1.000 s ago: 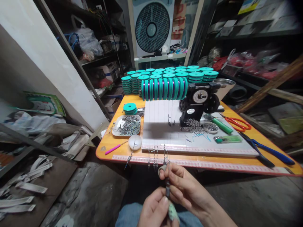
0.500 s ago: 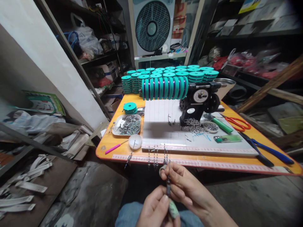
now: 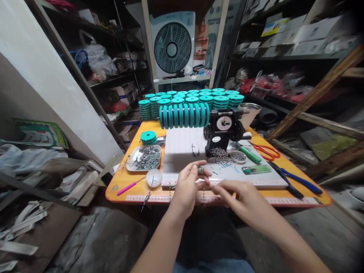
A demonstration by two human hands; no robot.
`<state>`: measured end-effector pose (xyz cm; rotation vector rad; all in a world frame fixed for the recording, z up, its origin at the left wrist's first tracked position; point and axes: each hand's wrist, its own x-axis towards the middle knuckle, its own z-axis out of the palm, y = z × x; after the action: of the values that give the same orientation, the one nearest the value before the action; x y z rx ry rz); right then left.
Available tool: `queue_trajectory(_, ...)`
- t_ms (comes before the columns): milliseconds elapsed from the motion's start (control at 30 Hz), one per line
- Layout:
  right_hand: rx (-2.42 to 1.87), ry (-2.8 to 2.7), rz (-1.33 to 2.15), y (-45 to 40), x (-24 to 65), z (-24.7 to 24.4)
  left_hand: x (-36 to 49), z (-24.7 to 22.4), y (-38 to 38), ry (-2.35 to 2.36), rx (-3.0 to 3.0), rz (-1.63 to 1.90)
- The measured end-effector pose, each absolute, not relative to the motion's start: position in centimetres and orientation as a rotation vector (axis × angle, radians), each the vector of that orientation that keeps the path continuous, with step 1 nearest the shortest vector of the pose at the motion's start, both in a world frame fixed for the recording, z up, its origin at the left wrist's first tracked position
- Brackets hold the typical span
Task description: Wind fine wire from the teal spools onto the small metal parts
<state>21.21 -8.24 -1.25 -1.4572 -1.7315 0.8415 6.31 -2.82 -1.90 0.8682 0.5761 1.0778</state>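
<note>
From far off, I see the left hand (image 3: 185,189) up over the front of the white board (image 3: 182,163), fingers bent, thumb close to the first finger. A green band (image 3: 201,170) sits at its fingers; I think it is wrapped around one. The right hand (image 3: 246,197) is just beside it, thumb and first finger pinched close. I cannot tell if either hand is grasping anything, as a thin thread would be too small to see. A dark strand (image 3: 203,198) hangs at the table's front edge, under the gap between the hands. One more strand (image 3: 170,186) hangs to the left of the left hand. Pale threads run down the board below the row of green spools (image 3: 184,115) on the black winder (image 3: 223,131). My guess is that the step in hand is fine finger work on a thread near the strand. The next move, I judge, calls for a soft, steady pinch and a light pull, so the thread does not slip or snap. Now for writing: the ruler strip (image 3: 284,201) along the front edge has red marks too small to read. The winder has a round dial (image 3: 224,123) and a white oval label (image 3: 216,139), but I cannot read either. I can read no brand on the fan (image 3: 172,45).
</note>
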Motion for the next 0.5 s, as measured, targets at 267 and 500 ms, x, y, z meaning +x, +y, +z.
queue_trajectory(267,-0.848,-1.099,1.788,-1.8,20.9,3.1,6.4,-1.4,-2.4,0.548,0.907,1.040)
queue_trajectory(500,-0.720,-0.852,1.866,0.0,19.7,3.3,6.1,-0.9,-3.8,0.557,0.976,1.047)
